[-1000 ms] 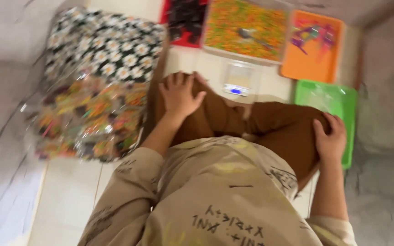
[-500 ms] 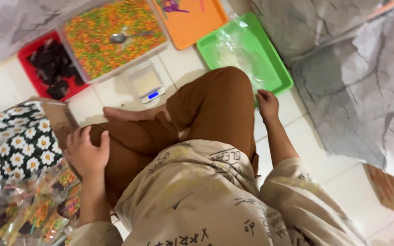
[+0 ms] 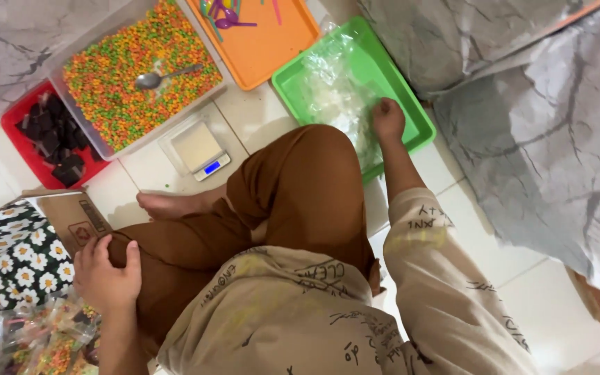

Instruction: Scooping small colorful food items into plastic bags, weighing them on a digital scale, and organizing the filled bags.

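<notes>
**Right hand reaches into green tray of clear bags**

The person, seated cross-legged on a tiled floor, now has the right hand down in the green tray, fingers curled onto the heap of clear plastic bags lying there; whether a bag is actually gripped cannot be told from this angle. Half a second ago that hand rested on the floor by the knee, just short of the tray, so the reach has carried it over the rim and onto the bags. The left hand has stayed on the left knee, fingers loosely spread, palm down, holding nothing.

Ahead of the crossed legs sits a small digital scale, its platform bare and display lit. Beyond it a clear tub holds multicoloured sprinkles with a metal spoon lying on top. A red tray of dark chocolate pieces lies to its left, an orange tray of coloured plastic spoons to its right. By the left knee are a cardboard box, a daisy-print cloth and filled packets. The raised right knee stands between the tray and the scale, partly blocking the way across.
</notes>
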